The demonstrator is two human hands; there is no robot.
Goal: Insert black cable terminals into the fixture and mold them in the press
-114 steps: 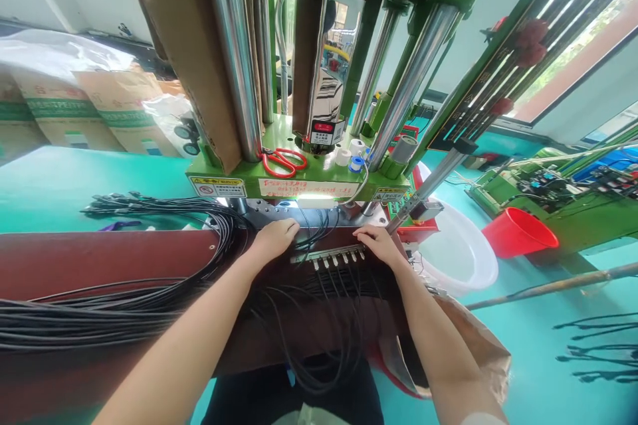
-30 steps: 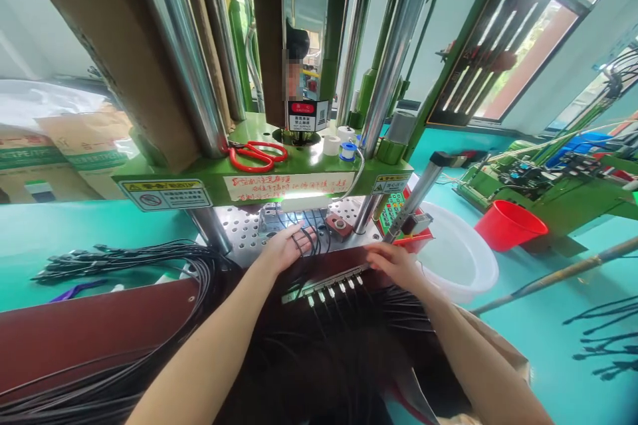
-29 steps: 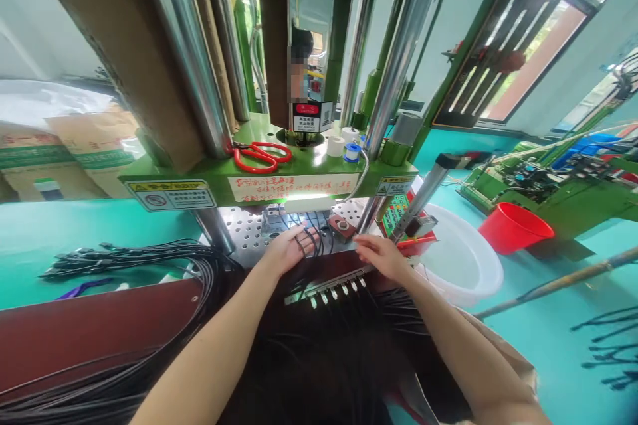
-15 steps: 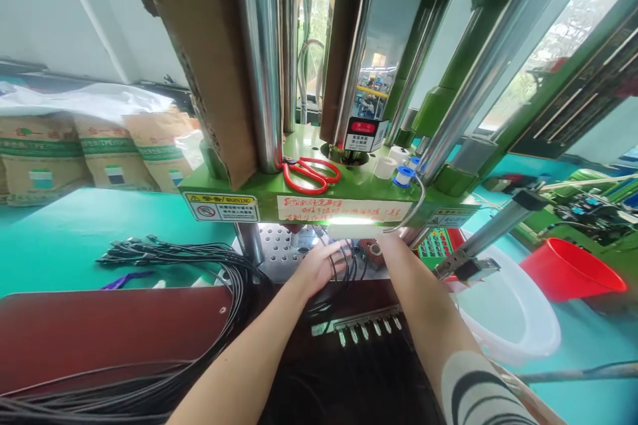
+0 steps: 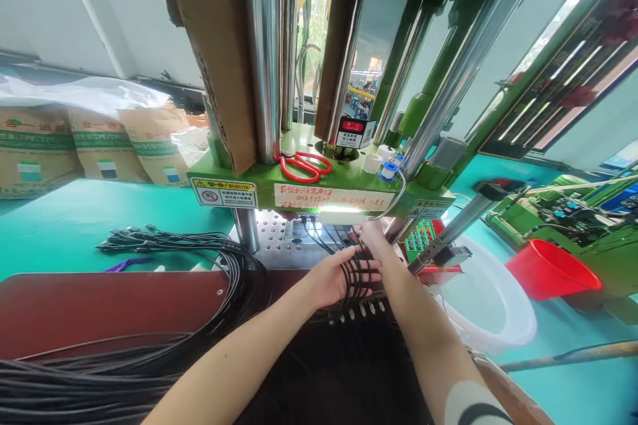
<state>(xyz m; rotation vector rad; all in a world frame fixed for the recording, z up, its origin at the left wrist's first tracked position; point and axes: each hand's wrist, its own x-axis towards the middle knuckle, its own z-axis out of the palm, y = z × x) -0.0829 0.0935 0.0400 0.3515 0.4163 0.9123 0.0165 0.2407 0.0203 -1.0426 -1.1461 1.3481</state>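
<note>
I stand at a green press machine [image 5: 319, 194]. My left hand [image 5: 333, 279] is closed round several thin black cables [image 5: 359, 273] that run from the lit mould area [image 5: 304, 239] toward me. My right hand [image 5: 373, 239] reaches under the green platen, fingers among the same cables near the mould; its fingertips are partly hidden. A metal bar with a row of connector ends [image 5: 361, 311] lies just below both hands.
A thick bundle of black cables [image 5: 124, 372] crosses the dark red bench [image 5: 100, 299] at left. Red scissors [image 5: 302, 165] and tape rolls [image 5: 381, 166] sit on the platen. A white basin [image 5: 491, 305] and red bucket [image 5: 551, 269] stand at right; sacks [image 5: 74, 146] at back left.
My left hand has drawn back from the mould plate and gathered the cables into its grip. My right hand has reached further in under the platen. The view has tilted slightly.
</note>
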